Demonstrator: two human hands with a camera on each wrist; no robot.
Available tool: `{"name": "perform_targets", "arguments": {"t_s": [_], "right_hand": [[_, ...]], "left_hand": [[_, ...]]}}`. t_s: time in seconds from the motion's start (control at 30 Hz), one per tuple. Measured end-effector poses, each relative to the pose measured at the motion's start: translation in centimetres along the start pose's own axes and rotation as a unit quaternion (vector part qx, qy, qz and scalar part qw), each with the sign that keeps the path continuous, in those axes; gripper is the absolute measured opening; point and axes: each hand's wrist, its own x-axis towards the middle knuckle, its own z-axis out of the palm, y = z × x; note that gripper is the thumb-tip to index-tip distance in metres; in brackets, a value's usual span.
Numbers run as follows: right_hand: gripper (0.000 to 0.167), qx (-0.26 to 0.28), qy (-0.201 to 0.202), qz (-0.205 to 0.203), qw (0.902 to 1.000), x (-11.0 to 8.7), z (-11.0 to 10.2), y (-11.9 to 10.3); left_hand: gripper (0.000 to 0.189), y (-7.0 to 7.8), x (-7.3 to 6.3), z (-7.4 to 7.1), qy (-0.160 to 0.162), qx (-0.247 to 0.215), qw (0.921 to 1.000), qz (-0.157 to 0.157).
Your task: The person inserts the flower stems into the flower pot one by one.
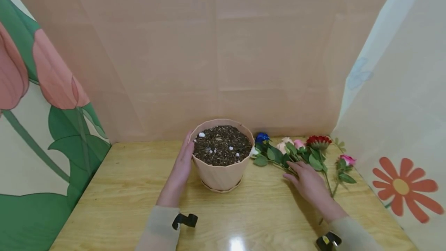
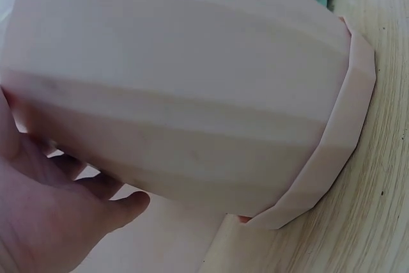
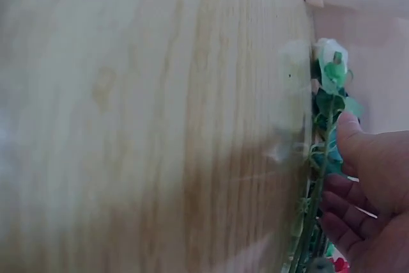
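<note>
Standing near the back edge of the table, the pot abuts the straight-fingered left hand; flowers adjoin the loose-fingered right hand.

Bottom, left of centre: beige left sleeve, black left clip. Lower right: beige right sleeve, black right clip, yellow patch.

Flowers lie right of pot

Wooden table, pot on saucer, flowers
</note>
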Motion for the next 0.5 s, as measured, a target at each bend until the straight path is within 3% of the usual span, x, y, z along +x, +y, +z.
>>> {"name": "perform_targets", "arguments": {"t_s": [0.5], "right_hand": [[0.032, 0.007, 0.02, -0.006, 0.9997, 1.0, 1.3, 0.6]], "left_hand": [[0.059, -0.3, 0.0, 0.1, -0.013, 0.008, 0.9997, 0.021]]}}
